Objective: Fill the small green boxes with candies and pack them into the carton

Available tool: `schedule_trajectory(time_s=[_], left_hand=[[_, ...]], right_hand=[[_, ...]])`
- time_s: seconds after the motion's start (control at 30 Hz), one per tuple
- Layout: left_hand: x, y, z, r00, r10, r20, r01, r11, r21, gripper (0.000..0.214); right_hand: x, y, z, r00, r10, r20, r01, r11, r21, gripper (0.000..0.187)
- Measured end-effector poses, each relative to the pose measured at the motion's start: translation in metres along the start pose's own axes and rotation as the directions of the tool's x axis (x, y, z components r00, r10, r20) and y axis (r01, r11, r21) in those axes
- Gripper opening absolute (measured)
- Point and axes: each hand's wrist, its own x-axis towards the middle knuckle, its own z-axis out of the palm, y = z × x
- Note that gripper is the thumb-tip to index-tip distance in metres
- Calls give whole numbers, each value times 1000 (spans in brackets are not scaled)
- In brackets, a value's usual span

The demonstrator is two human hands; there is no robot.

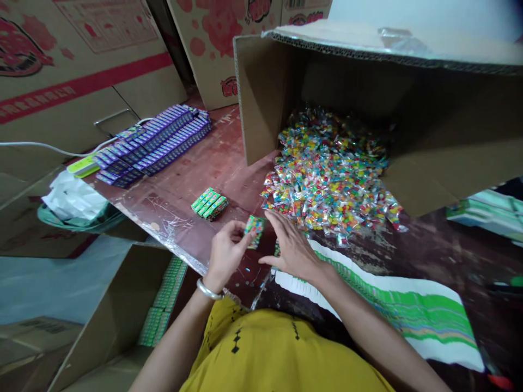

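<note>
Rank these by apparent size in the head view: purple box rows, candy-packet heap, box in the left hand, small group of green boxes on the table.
Largest to smallest:
1. Candy-packet heap
2. Purple box rows
3. Green box group
4. Held box, in the left hand

It looked like a packing workshop: a big open brown cardboard carton (445, 147) lay on its side, clear plastic sachets of small multicoloured pieces (327, 179) heaped at its mouth on a worn reddish-brown tabletop (229, 163); little purple-sided rectangular boxes (157, 144) stood in long rows, and tall red-printed brown cartons (90, 76) rose behind.
</note>
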Motion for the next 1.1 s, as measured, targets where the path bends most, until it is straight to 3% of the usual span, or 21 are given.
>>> schedule_trajectory(time_s=[0.03,0.1,0.23,0.33,0.43,0.5,0.57,0.63,0.7,0.9,1.1], left_hand=[[6,-3,-7,992,65,-105,-44,981,190,23],[20,-11,-20,953,204,-225,-64,859,508,19],[47,-27,-38,942,237,-236,13,679,734,18],[54,-32,-40,941,225,-252,43,659,751,26],[44,-27,-29,933,264,-246,-22,723,690,43],[29,-21,-12,954,268,-137,-134,785,605,50],[11,-16,9,967,251,52,-242,825,511,58],[-6,-14,30,951,232,204,-302,831,466,63],[-17,-15,47,937,223,268,-329,821,467,68],[-25,-21,58,940,185,287,-321,764,560,72],[-30,-22,58,947,193,257,-311,751,582,69]], right_hand=[[0,1,0,1000,11,7,-11,1000,-2,104],[-2,3,-1,999,34,10,-34,999,-14,98],[-6,6,-5,995,102,0,-102,994,-50,77],[-11,11,-13,991,134,-12,-135,988,-72,70],[-14,21,-22,978,199,-68,-205,973,-107,47],[-15,32,-27,963,253,-98,-266,951,-159,29],[-15,41,-28,957,278,-85,-290,928,-235,23],[-14,47,-25,961,273,-35,-271,911,-312,22],[-12,45,-22,965,260,15,-238,903,-358,22],[-11,23,-17,972,182,147,-118,923,-365,26],[-11,26,-9,941,284,184,-161,854,-495,19]])
